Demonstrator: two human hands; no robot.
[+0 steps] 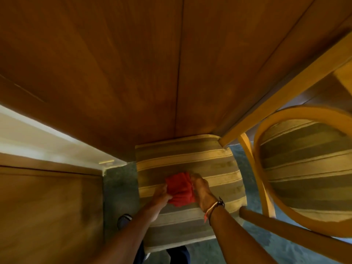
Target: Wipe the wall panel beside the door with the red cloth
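Note:
A bunched red cloth (180,189) lies low over the striped seat of a chair (190,155), held from both sides. My left hand (161,193) grips its left edge and my right hand (202,189) grips its right edge; a thread band and a dark bracelet circle that wrist. The brown wooden wall panel (114,63) rises ahead and fills the upper view, with a vertical seam near its middle. A wooden door (49,212) stands at the lower left, with a white frame (47,138) between it and the panel.
A second chair (304,168) with a curved wooden back and striped seat stands at the right, close to the first. A wooden rail crosses the lower right. Grey-green floor (118,191) shows between door and chair, with my shoe (124,221) on it.

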